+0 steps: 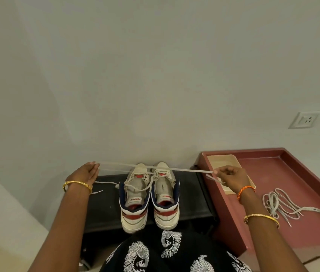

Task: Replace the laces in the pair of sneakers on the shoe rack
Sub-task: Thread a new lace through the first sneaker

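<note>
Lace (pixel 155 168) runs taut between my two hands, stretched level above the toes of the sneakers. My left hand (pixel 85 174) pinches one end of it, fingertips pressed together, and two strands leave that grip toward the right. My right hand (pixel 230 178) has its fingers curled round the other end, with a short loop of lace hanging just below the knuckles.

Both sneakers (pixel 149 195) stand side by side on the black shoe rack (pixel 104 209), heels toward me and toes near the wall (pixel 155 75). They are white with red and navy trim. The left sneaker (pixel 134 197) has a loose lace crossing its tongue, one end trailing off onto the rack near my left wrist. The right sneaker (pixel 166 195) shows a bare tongue; I cannot tell which eyelets the stretched lace passes through.

Just right of the rack sits a reddish tray (pixel 292 173), with a pale shallow box (pixel 222 160) in its near-left corner, partly under my right hand. A second lace (pixel 284 207) lies in a loose tangle on the tray floor, well apart from the sneakers. A wall socket (pixel 304 120) sits above the tray.
</note>
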`<state>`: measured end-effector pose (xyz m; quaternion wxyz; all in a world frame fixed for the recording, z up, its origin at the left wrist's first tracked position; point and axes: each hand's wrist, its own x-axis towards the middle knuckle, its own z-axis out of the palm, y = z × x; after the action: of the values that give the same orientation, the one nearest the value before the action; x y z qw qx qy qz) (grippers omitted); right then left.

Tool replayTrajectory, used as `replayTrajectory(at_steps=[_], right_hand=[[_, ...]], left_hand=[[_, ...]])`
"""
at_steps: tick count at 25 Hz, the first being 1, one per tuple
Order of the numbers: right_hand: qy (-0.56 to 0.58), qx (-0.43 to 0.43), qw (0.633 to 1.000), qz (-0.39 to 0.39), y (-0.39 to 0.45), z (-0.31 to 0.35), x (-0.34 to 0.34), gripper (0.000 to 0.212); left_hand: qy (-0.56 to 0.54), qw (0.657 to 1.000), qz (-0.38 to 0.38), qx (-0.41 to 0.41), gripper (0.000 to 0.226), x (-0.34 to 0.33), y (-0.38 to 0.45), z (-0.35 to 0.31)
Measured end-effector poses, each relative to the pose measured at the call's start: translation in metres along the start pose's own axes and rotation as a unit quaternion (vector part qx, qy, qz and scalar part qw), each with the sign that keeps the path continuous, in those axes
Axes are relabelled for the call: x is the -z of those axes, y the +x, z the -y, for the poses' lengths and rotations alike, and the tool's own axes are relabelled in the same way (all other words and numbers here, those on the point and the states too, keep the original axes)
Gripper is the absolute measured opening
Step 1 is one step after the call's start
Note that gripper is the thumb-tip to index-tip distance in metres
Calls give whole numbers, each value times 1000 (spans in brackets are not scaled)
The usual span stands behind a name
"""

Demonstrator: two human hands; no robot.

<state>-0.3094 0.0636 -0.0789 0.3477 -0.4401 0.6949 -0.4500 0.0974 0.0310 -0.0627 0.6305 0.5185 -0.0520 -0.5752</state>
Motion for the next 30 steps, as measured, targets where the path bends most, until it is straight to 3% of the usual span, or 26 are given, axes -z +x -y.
replayTrajectory(at_steps=[6,10,14,16,17,18,20,22,23,24,26,30], right_hand=[[-62,-111,985,-118,15,-42,-8,7],[-10,-117,989,-86,16,-43,-12,16],[86,-93,987,-96,12,-24,-17,17],[130,-86,983,-99,8,-12,-23,18],[130,-77,984,-89,5,-5,-28,20],[114,-59,989,-72,3,3,-34,20],[69,-14,997,-8,1,23,-49,19],[80,12,992,93,0,46,-66,16],[94,22,986,132,1,57,-74,15],[102,36,982,152,3,66,-81,17],[92,68,982,153,12,76,-92,22],[72,56,983,160,35,64,-111,31]], left_hand=[[-38,998,-37,32,39,25,10,14],[-31,997,-60,31,38,33,17,18],[124,985,-110,49,41,33,20,26],[295,940,-165,55,49,26,12,31],[381,906,-181,20,56,19,5,34],[439,884,-156,-43,58,7,-4,40],[461,870,15,-174,45,-29,-27,56],[469,831,207,-217,34,-69,-50,75],[477,809,267,-217,32,-84,-53,85],[484,792,303,-216,29,-98,-53,93],[492,785,300,-227,24,-115,-39,106],[465,810,279,-222,12,-120,-2,114]])
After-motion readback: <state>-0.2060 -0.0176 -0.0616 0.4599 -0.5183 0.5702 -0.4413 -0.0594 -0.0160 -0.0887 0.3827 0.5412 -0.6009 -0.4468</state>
